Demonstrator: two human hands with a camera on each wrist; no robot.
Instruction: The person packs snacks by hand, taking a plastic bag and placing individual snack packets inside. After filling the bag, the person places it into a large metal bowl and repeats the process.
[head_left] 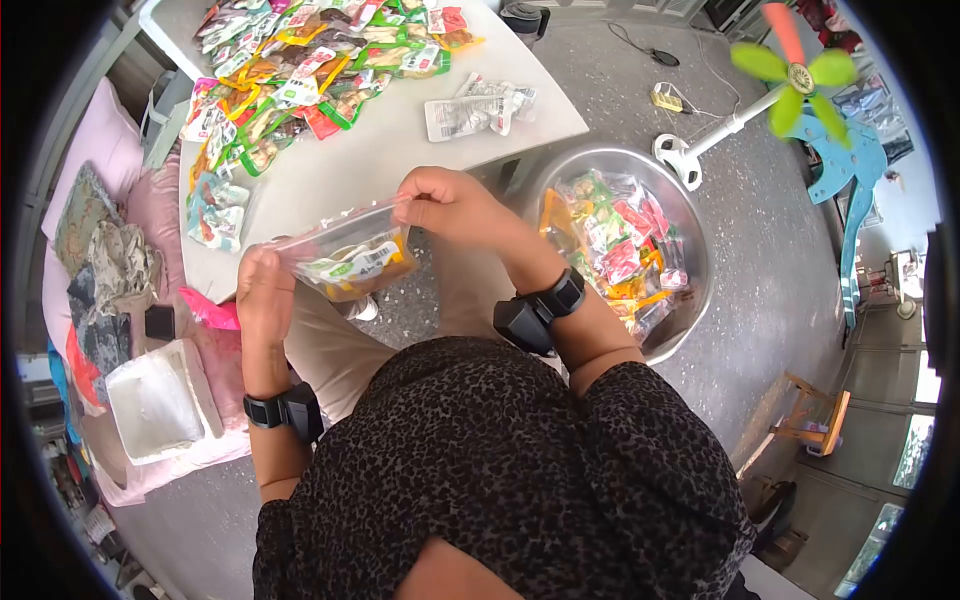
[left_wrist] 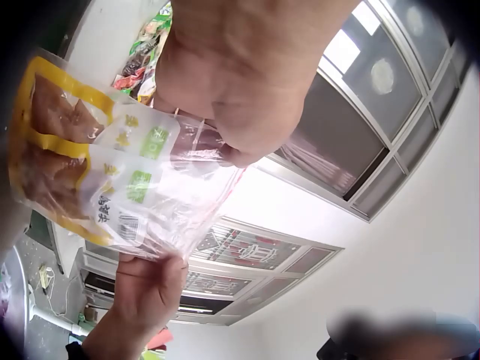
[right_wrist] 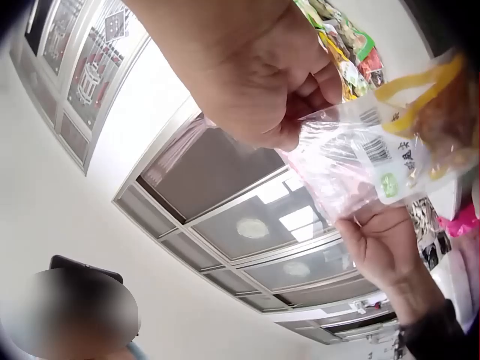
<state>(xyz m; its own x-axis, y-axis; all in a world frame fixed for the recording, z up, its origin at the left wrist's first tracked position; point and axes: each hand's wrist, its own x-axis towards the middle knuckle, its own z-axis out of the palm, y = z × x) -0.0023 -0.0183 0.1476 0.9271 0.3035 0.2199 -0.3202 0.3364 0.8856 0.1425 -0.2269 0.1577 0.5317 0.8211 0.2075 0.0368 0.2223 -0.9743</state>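
A clear plastic bag [head_left: 345,238] is stretched between my two hands over my lap. Inside it lie yellow-edged snack packets [left_wrist: 60,176] with brown contents, white labels and green marks. My left hand [head_left: 265,295] pinches the bag's upper corner on the left, thumb uppermost. At the opposite corner my right hand [head_left: 455,208] pinches the top edge between thumb and curled fingers. In the right wrist view the bag's top [right_wrist: 322,169] runs taut from one hand to the other, and the packets hang toward its lower end.
A white table [head_left: 380,150] ahead bears a heap of colourful snack packets [head_left: 310,75] and some silvery bags [head_left: 465,117]. On the right stands a metal basin [head_left: 702,260] of packets, with a fan [head_left: 798,78] beyond it. A white foam box [head_left: 205,385] sits at left.
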